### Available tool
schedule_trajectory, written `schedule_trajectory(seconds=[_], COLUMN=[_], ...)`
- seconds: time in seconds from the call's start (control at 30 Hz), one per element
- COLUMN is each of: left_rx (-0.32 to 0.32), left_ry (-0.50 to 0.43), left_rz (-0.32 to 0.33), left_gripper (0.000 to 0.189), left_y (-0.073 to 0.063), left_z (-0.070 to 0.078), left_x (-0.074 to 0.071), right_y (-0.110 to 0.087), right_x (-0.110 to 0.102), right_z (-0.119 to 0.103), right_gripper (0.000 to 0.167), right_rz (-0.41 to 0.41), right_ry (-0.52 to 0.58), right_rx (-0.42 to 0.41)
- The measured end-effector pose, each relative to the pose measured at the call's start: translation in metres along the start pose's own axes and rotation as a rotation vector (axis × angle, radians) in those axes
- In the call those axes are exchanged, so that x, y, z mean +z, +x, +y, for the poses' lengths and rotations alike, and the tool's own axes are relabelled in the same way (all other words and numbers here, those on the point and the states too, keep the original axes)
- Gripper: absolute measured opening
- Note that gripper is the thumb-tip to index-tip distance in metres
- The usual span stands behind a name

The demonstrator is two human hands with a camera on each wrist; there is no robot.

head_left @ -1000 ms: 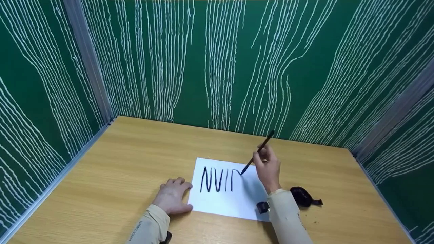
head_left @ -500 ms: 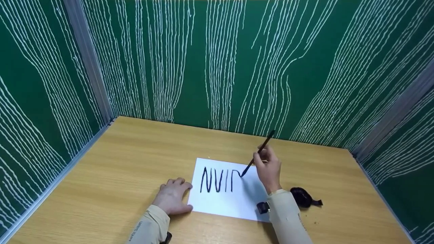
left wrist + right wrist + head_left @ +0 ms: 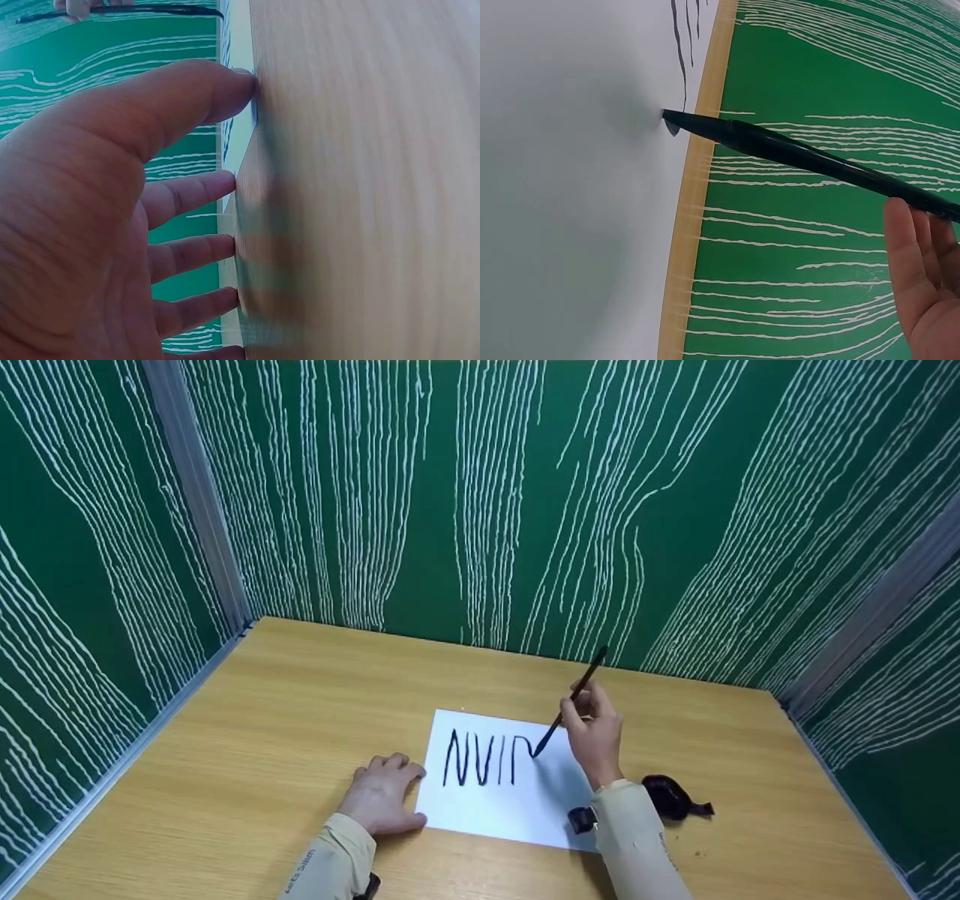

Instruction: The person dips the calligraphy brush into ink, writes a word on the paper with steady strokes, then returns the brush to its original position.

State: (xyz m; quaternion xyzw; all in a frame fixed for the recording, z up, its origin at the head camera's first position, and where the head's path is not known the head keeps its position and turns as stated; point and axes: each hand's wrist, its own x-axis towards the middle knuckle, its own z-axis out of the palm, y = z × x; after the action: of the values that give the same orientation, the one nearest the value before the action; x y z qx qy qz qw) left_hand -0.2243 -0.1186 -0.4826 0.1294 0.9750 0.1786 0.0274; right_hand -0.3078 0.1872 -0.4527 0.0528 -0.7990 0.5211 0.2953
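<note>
My right hand (image 3: 595,739) pinches a dark paintbrush (image 3: 571,701), its handle slanting up and away to the right. In the right wrist view the brush (image 3: 795,154) touches its dark tip to the white paper sheet (image 3: 562,225). Black strokes (image 3: 482,759) reading like "NVI" and a partly drawn letter run across the upper half of the paper (image 3: 495,814). My left hand (image 3: 381,795) rests at the paper's left edge, fingers spread. Seen from the left wrist, its thumb (image 3: 202,90) and fingertips press down on the paper's edge and the table.
A black, leaf-shaped dish (image 3: 667,796) sits right of my right forearm, with small specks on the table near it. The wooden table (image 3: 225,780) is enclosed by green panels (image 3: 427,540) with white wavy lines. Both wrists carry small black cameras.
The brush tip has moved slightly down the paper, lengthening the slanting stroke of the last letter. My left hand has stayed in place.
</note>
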Motion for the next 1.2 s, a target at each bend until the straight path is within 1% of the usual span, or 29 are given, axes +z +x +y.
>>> schedule_trajectory(seconds=[0.27, 0.47, 0.67, 1.0, 1.2], left_rx=[-0.008, 0.002, 0.026, 0.02, 0.024], left_ry=[-0.008, -0.01, -0.01, -0.015, -0.01], left_rz=[-0.014, -0.003, 0.014, 0.008, 0.011], left_gripper=[0.064, 0.063, 0.062, 0.063, 0.063], left_y=[0.0012, 0.0004, -0.0003, 0.0007, 0.0014], left_z=[-0.0001, -0.0003, -0.0013, -0.002, -0.002], left_x=[0.0, -0.0003, -0.0002, 0.0004, 0.0004], right_y=[0.0001, -0.0002, -0.0016, -0.0026, -0.0033], right_x=[0.0002, 0.0001, 0.0009, 0.0012, 0.0015], right_z=[0.0022, 0.0012, 0.0001, -0.0027, -0.0056], right_gripper=[0.011, 0.011, 0.012, 0.014, 0.013], right_rz=[-0.007, -0.006, 0.008, -0.006, -0.017], right_ry=[0.025, 0.052, 0.039, 0.043, 0.021], right_rx=[0.009, 0.009, -0.024, -0.01, -0.031])
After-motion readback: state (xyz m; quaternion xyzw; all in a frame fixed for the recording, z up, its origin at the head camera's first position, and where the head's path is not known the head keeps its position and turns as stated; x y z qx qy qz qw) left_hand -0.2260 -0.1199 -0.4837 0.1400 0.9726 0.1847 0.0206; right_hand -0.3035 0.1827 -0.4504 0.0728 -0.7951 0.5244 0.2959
